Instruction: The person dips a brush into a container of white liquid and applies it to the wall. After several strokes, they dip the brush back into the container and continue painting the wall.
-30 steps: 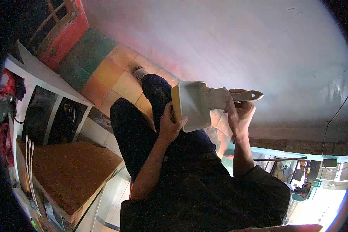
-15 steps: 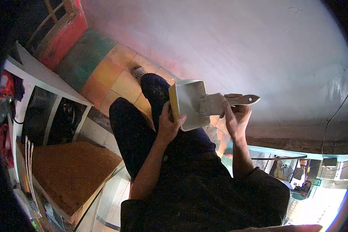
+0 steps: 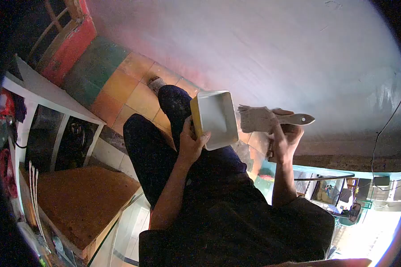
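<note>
My left hand (image 3: pixel 194 141) grips a rectangular container (image 3: pixel 217 120), yellow outside and white inside, by its near left side, with the thumb over the rim. The container is tilted so its pale inside faces the camera. My right hand (image 3: pixel 285 138) is closed around a wide paintbrush (image 3: pixel 257 119) with a wooden handle. The brush's bristles point left and stand just right of the container, apart from it. Both hands are above my right leg and the tiled floor.
A pale wall (image 3: pixel 272 53) rises along the top and right. Orange and green floor tiles (image 3: pixel 136 91) lie ahead. At the left are a white shelf unit (image 3: pixel 60 102) and a brown board (image 3: pixel 82 200). A thin cable (image 3: pixel 378 133) hangs at the right.
My right hand has moved right with the brush, whose bristles have come away from the container's rim. The container has shifted slightly left in my left hand.
</note>
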Tool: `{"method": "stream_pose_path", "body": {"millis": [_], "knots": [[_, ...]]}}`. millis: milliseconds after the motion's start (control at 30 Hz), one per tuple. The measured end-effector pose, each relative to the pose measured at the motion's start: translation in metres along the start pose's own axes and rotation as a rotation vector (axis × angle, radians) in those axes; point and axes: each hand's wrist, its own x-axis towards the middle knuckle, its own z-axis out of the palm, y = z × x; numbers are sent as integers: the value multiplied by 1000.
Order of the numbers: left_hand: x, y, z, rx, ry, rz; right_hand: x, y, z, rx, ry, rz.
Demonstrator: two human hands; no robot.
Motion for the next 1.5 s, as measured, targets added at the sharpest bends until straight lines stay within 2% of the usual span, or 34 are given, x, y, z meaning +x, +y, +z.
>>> {"method": "stream_pose_path", "body": {"millis": [67, 133, 167, 267, 367, 400, 500, 667, 733, 967, 1033, 1133, 1300, 1367, 1500], "knots": [[0, 0, 1, -10, 3, -11, 4, -6, -10, -31, 4, 21], [1, -1, 1, -64, -12, -18, 8, -17, -17, -28, -78, 206], [2, 0, 1, -63, -12, -17, 8, -13, -18, -26, -78, 204], [1, 4, 1, -47, -5, -28, 12, -2, -13, 338, -268, 98], [0, 5, 0, -42, -19, -8, 10, 4, -4, 486, -251, 69], [0, 3, -1, -22, -21, -1, 11, 30, -13, 394, -296, -4], [0, 2, -1, -3, -23, -9, 10, 26, -4, 346, -262, 77], [-1, -1, 0, -43, -4, -24, 13, 18, 8, 438, -225, 66], [-1, 3, 2, -29, -2, -19, 15, 22, 3, 378, -381, 28], [0, -2, 1, -67, -2, -52, 14, 24, -4, 345, -480, 68], [1, -7, -1, 1, -10, -22, 13, 24, -6, 336, -477, 70], [0, -2, -1, -90, -17, -50, 13, 23, -14, 291, -479, 84], [-1, 16, 3, -53, -22, -56, 15, 14, -19, 220, -489, 87], [-2, 16, 3, -34, -18, -68, 12, 0, -17, 235, -417, 184], [-2, 9, 4, -10, -1, -25, 13, 4, -26, 252, -330, 99]]}}
